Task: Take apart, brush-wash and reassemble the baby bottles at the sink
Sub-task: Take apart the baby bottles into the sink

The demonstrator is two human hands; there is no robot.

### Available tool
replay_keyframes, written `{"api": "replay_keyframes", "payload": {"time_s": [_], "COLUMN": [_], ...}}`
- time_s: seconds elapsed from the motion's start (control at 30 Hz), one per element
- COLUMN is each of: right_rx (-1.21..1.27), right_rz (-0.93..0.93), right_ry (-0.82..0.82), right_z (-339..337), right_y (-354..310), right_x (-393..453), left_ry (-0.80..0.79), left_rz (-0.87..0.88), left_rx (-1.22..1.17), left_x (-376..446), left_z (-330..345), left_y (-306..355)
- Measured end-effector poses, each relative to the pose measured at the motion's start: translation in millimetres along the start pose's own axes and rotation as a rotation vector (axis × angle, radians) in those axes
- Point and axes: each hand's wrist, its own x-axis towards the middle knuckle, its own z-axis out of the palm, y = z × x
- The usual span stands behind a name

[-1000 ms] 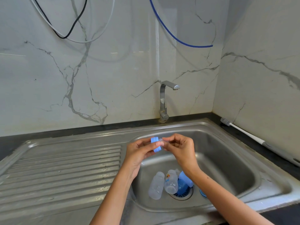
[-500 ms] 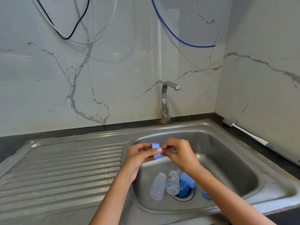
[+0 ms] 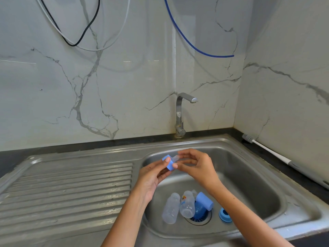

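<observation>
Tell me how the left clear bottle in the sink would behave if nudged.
The left bottle lies on its side on the sink floor, so it would probably roll. It looks empty and thin-walled, likely light. It rests against the other bottle, which may shift too.

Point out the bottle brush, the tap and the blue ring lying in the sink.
bottle brush [image 3: 270, 152]: head view, on its white handle.
tap [image 3: 179, 111]: head view, on the upright pipe.
blue ring [image 3: 224, 215]: head view, on its rim, right of the drain.
</observation>
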Motion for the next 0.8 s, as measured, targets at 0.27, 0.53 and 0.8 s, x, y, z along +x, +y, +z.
{"api": "replay_keyframes", "payload": {"time_s": [0.27, 0.53, 0.8], "right_rx": [-0.075, 0.147, -0.106], "right_rz": [-0.063, 0.189, 0.371], "right_ry": [0.062, 0.047, 0.211], "right_z": [15.5, 6.0, -33.6], "right_y": [6.4, 6.1, 17.6], "right_x": [-5.3, 3.1, 19.9], "left_ry": [0.083, -0.022, 0.135], "left_rz": [-0.025, -0.176, -0.112], "left_rx": [-0.021, -0.219, -0.113], "left_x": [2.0, 3.5, 12.9], "left_z": [2.1, 4.1, 2.2], "left_y": [-4.6, -0.3, -6.9]}}
